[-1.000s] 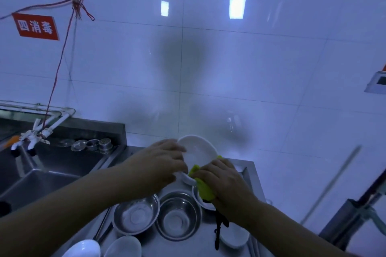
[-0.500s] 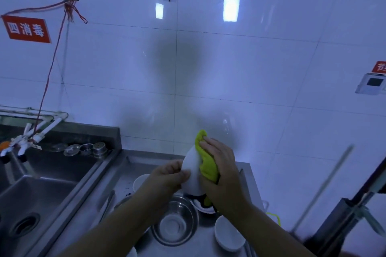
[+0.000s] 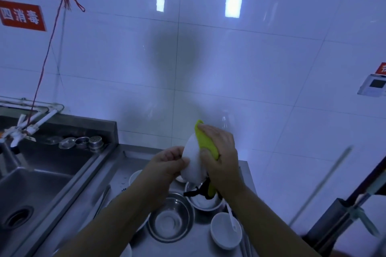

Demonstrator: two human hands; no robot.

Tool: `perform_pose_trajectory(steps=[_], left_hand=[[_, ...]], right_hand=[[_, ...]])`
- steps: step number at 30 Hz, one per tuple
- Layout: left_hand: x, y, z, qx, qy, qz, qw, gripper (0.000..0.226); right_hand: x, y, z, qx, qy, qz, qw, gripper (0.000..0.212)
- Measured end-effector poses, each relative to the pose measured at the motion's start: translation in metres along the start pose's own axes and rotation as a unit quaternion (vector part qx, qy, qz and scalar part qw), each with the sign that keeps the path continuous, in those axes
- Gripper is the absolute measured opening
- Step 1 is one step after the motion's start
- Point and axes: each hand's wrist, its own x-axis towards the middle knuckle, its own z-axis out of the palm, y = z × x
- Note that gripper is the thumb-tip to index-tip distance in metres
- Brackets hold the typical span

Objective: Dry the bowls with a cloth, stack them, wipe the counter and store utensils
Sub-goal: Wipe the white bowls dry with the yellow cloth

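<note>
Light: dim, bluish cast.
Glare: two bright rectangles on the glossy white tiled wall (image 3: 208,58).
Shadow: dark, soft-edged, wall centre.
Blur: right near edge smeared.
Distortion: tile lines bowing outward.

- Left hand (image 3: 167,165): raised in front of the chest, fingers curled and thumb pressed forward in a grip on the near side of the upturned white bowl (image 3: 193,160).
- Right hand (image 3: 221,156): set against the bowl's far side, fingers curled over the yellow-green cloth (image 3: 205,142).
- Both bare forearms rise from the lower edge and converge toward the hands.
</note>
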Motion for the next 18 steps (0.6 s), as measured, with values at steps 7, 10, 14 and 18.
perform_pose_trajectory(steps=[7,10,14,18], left_hand=[[0.007,0.003,-0.017,-0.046,0.015,-0.001,0.999,0.022],[0.009,0.000,-0.021,-0.103,0.029,-0.002,0.994,0.027],[0.015,0.000,-0.022,-0.173,0.060,-0.007,0.983,0.026],[0.018,0.004,-0.027,-0.198,0.066,-0.007,0.978,0.027]], right_hand=[[0.013,0.011,0.006,0.183,-0.001,0.176,0.967,0.039],[0.015,0.007,0.009,0.202,0.041,0.177,0.962,0.031],[0.008,0.002,0.022,0.006,0.053,0.016,0.998,0.039],[-0.001,0.008,0.028,-0.049,0.051,-0.106,0.992,0.036]])
